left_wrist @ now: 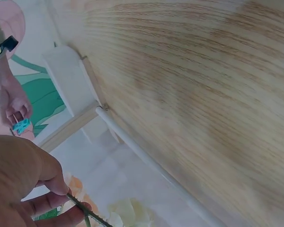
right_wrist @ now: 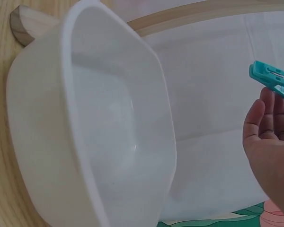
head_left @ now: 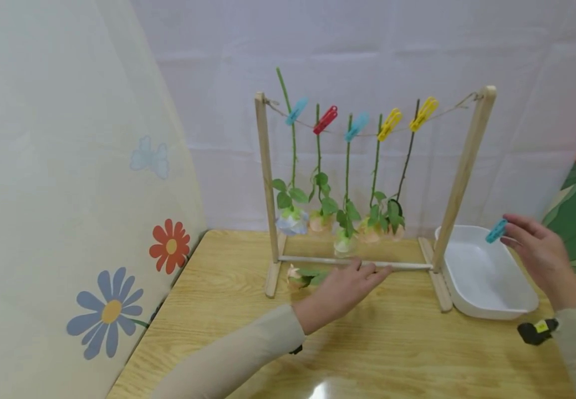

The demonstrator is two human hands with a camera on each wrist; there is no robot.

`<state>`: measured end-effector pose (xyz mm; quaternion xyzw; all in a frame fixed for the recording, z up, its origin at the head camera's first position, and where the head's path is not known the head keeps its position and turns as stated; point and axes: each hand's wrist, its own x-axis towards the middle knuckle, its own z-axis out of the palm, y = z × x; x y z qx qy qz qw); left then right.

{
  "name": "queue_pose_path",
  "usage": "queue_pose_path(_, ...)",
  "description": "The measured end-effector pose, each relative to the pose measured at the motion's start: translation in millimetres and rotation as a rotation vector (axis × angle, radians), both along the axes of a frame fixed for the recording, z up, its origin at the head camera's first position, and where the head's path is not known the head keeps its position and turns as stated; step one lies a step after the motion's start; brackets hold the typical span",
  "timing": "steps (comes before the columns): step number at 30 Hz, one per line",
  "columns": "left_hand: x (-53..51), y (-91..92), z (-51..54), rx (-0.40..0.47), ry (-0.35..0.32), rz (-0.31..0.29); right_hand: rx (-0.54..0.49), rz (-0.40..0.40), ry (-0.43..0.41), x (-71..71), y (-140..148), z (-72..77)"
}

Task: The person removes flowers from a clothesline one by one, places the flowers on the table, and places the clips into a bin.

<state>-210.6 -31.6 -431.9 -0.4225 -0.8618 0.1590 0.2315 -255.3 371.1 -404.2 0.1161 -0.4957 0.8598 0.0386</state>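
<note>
My left hand (head_left: 346, 291) is low by the front of a wooden rack. In the left wrist view, its thumb and fingers pinch a thin green thorny stem (left_wrist: 80, 205). A peach rose (head_left: 295, 277) with green leaves shows beyond that hand, near the table. Over at the right, my right hand (head_left: 542, 252) pinches a teal clothespin (head_left: 496, 231) above a white plastic basin (head_left: 522, 307). The right wrist view shows that clothespin (right_wrist: 272, 78) at the fingertips. Several roses, among them a bluish rose (head_left: 292, 221), hang head down from a string, held by coloured clothespins.
The rack has a left post (head_left: 265, 177), a right post (head_left: 464, 177) and a white lower rod (head_left: 407, 266). A red clothespin (head_left: 325, 119) and a yellow clothespin (head_left: 424, 114) grip the string. The basin stands beside the rack's right foot on the wooden table (head_left: 392, 354).
</note>
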Motion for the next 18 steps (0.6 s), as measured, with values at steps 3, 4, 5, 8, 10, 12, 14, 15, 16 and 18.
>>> queue_pose_path(3,-0.1,0.1,-3.0,-0.017,0.011,0.01,0.043,-0.009,-0.019,-1.1,1.8,-5.3)
queue_pose_path(4,-0.6,0.5,-4.2,-0.023,0.013,0.014,0.057,-0.01,-0.024,-1.4,2.5,-7.3)
queue_pose_path(5,-1.0,0.7,-5.5,-0.03,0.016,0.02,0.068,-0.011,-0.025,-1.7,2.7,-9.0)
queue_pose_path(8,-2.6,1.9,-9.9,-0.06,0.023,0.04,0.137,-0.027,-0.042,-1.1,3.2,-13.1)
queue_pose_path(10,-3.8,2.7,-12.8,-0.074,0.019,0.048,0.191,-0.046,-0.064,-0.3,3.0,-15.2)
queue_pose_path(12,-4.2,3.2,-15.1,-0.088,0.009,0.056,0.25,-0.067,-0.094,-0.1,2.7,-17.3)
queue_pose_path(14,-4.5,3.4,-17.2,-0.094,-0.01,0.061,0.313,-0.086,-0.128,-0.3,2.3,-19.7)
queue_pose_path(15,-4.6,3.5,-18.1,-0.097,-0.02,0.064,0.343,-0.096,-0.144,-0.6,2.1,-20.9)
queue_pose_path(16,-4.7,3.6,-19.0,-0.102,-0.028,0.068,0.375,-0.105,-0.16,-0.8,1.9,-22.2)
queue_pose_path(18,-4.8,3.6,-20.8,-0.109,-0.043,0.074,0.45,-0.129,-0.19,-1.4,1.5,-24.7)
